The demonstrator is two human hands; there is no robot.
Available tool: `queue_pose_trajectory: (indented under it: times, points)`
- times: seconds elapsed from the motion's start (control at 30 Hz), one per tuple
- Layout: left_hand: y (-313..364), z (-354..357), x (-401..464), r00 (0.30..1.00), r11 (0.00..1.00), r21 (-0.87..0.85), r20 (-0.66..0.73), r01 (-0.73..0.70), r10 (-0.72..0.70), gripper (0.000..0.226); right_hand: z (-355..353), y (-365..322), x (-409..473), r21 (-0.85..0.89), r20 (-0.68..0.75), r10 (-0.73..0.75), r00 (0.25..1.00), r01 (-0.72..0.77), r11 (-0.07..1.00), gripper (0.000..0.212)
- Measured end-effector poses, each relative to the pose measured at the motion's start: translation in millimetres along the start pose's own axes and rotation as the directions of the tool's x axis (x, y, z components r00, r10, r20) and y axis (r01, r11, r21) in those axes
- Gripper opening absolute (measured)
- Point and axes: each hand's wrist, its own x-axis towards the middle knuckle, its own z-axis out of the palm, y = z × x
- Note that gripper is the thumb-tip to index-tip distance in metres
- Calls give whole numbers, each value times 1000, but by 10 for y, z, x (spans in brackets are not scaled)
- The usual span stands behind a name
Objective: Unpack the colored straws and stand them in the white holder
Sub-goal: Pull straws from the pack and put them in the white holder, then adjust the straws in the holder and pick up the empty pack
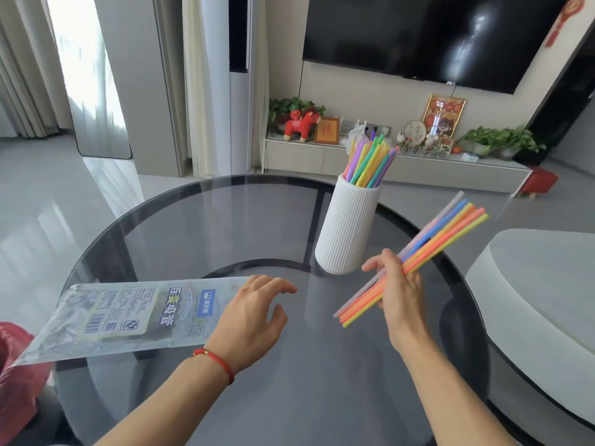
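A white ribbed holder (346,233) stands upright on the round glass table (193,220), with several colored straws (370,162) leaning in it. My right hand (397,291) grips a bundle of several straws (444,233), slanted up to the right, just right of the holder and below its rim. My left hand (254,313) rests with fingers spread on the right end of the clear plastic straw bag (128,317), which lies flat on the table's left side and looks emptied.
A white and dark round side table (541,304) sits close on the right. Something red (16,365) lies under the bag's left end at the table edge. A TV cabinet with ornaments and plants stands behind.
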Motion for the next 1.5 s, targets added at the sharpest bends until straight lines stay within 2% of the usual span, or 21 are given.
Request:
queue_pose_trajectory:
  times: [0.1, 0.23, 0.37, 0.53, 0.63, 0.8, 0.93, 1.07, 1.2, 1.27, 1.33, 1.43, 1.5]
  points:
    - [-29, 4, 20, 1000, 1000, -6, -13, 4, -5, 32, -127, -219, 194, 194, -15, -36, 999, 39, 980, 42]
    - [-35, -21, 29, 998, 1000, 5, -57, -14, 15, 39, -250, -878, 557, 265, -157, -216, 964, 252, 931, 40]
    - [-30, -44, 61, 994, 996, 63, -79, -66, 70, 45, -263, -1418, 824, 149, -239, -391, 889, 431, 890, 38]
    - [-55, -86, 91, 992, 996, 53, -98, -78, 83, 46, -92, -1530, 1033, -132, -219, -490, 844, 472, 872, 39]
    - [-71, -97, 77, 990, 996, 49, -116, -71, 76, 48, 5, -1503, 1050, -211, -177, -520, 836, 484, 849, 37]
    - [-64, -124, 72, 987, 998, 33, -152, -52, 56, 48, 115, -1574, 1107, -344, -130, -496, 858, 431, 835, 46]
    - [-53, -129, 73, 987, 999, 30, -152, -43, 47, 47, 222, -1613, 1061, -524, -86, -409, 908, 308, 794, 40]
    - [-45, -135, 64, 987, 999, 21, -151, -43, 46, 48, 222, -1722, 1052, -416, -88, -338, 937, 274, 867, 38]
    - [-44, -133, 70, 985, 1000, 12, -172, -27, 28, 48, 154, -1884, 1067, -345, -95, -391, 916, 338, 876, 32]
    - [-41, -125, 72, 985, 1000, 16, -173, -24, 26, 49, 134, -1937, 1071, -309, -131, -422, 897, 367, 877, 39]
    - [-52, -113, 63, 986, 999, 23, -164, -24, 27, 49, 166, -1926, 1084, -276, -100, -352, 931, 314, 908, 50]
    - [-65, -91, 46, 988, 999, 35, -152, -27, 32, 49, 237, -1751, 1082, -404, 22, -223, 975, 213, 890, 47]
    - [-68, -84, 37, 988, 999, 37, -149, -26, 32, 48, 228, -1694, 1065, -473, 106, -203, 973, 229, 851, 49]
